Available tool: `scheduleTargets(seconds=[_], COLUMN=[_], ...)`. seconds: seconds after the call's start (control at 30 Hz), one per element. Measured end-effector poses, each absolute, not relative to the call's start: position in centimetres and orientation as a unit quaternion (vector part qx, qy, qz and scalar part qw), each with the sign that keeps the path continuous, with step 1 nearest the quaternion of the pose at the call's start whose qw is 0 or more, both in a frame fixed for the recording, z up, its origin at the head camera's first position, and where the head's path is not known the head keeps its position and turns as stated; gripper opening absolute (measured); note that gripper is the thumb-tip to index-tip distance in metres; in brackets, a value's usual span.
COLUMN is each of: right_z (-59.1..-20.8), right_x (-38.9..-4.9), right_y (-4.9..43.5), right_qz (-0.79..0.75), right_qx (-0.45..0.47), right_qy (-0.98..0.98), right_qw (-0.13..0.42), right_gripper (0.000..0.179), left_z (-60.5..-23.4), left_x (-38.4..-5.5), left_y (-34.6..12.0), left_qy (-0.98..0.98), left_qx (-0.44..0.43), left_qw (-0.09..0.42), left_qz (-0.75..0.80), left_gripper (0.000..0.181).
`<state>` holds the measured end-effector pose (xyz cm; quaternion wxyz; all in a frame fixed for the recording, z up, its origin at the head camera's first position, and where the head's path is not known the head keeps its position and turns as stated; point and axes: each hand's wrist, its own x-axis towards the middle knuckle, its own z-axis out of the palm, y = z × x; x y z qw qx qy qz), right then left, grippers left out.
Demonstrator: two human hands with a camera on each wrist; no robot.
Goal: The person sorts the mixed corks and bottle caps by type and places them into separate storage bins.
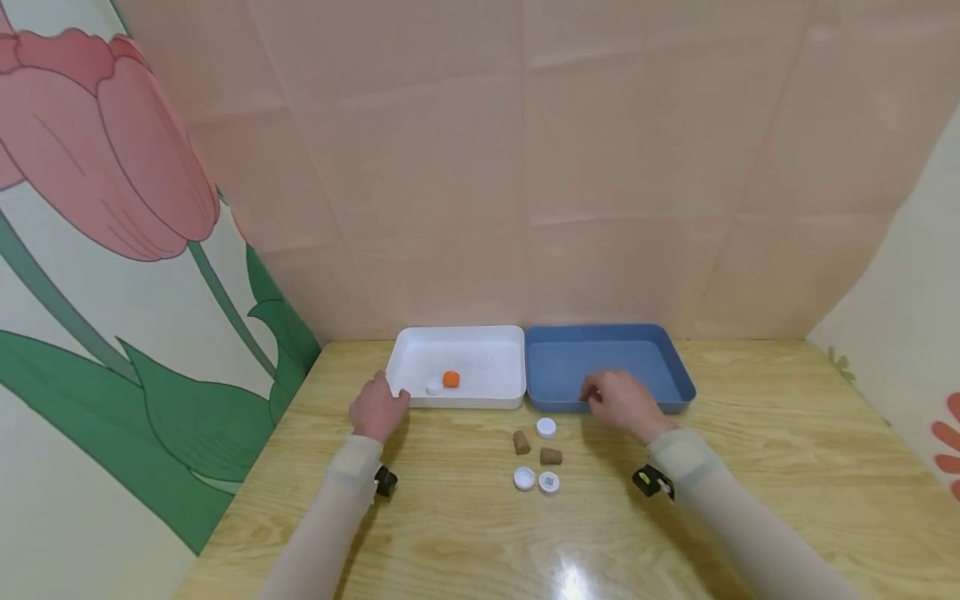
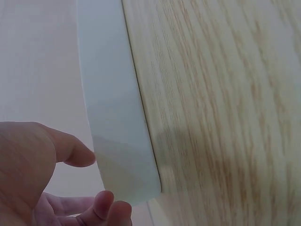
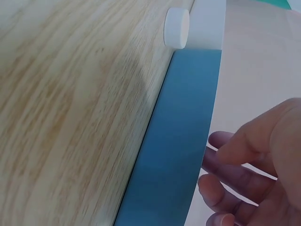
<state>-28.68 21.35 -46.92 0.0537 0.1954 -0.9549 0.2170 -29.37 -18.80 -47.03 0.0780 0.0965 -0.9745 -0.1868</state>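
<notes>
My left hand [image 1: 379, 408] is at the front left corner of the white tray [image 1: 468, 402]. In the left wrist view its thumb and loosely bent fingers [image 2: 77, 155] lie against or very near the tray's rim; whether they touch is hard to tell. Over the front edge of the blue tray [image 1: 540, 402] hovers my right hand [image 1: 622, 404], fingers relaxed. Nothing shows between those fingers [image 3: 233, 146] in the right wrist view. Inside the white tray lie an orange cap-like piece [image 1: 451, 379] and a white bottle cap [image 1: 434, 387].
In front of the trays on the wooden table [image 1: 465, 533] lie two brown corks [image 1: 521, 442] and three white bottle caps [image 1: 546, 427]. A pinkish-beige sheet [image 1: 525, 167] hangs behind. A wall with painted tulips [image 1: 135, 158] stands at left, another wall at right.
</notes>
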Motion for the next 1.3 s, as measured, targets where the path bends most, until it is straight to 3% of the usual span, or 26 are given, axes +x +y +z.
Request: scheduleTargets(seconds=[0.37,0.77,1.07,1.3], right_z=[-46.7,-46.2,-47.2,-47.6], right_x=[-28.0,-26.7,-26.8,-27.0], right_y=[21.1,20.4,20.9,21.1], right_qz=[0.212,0.202,0.205,0.198], right_qx=[0.219,0.221,0.209,0.181], right_qy=[-0.950,-0.951,-0.952,-0.956], right_qw=[0.071,0.076,0.088,0.119], right_gripper=[0.014,0.016,0.017,0.008], left_z=[-46.7,-46.5,-46.3,-46.2], left_x=[-28.3,-26.0,-23.5,-22.3], left_y=[-17.2,-14.4,-11.6,-9.4], left_qy=[-0.975,-0.968,-0.950,-0.939], left_qx=[0.041,-0.059,-0.153,-0.199], left_qw=[0.110,0.084,0.006,-0.061], left_qz=[-0.190,-0.228,-0.272,-0.274], left_gripper=[0.045,0.025,0.016,0.019])
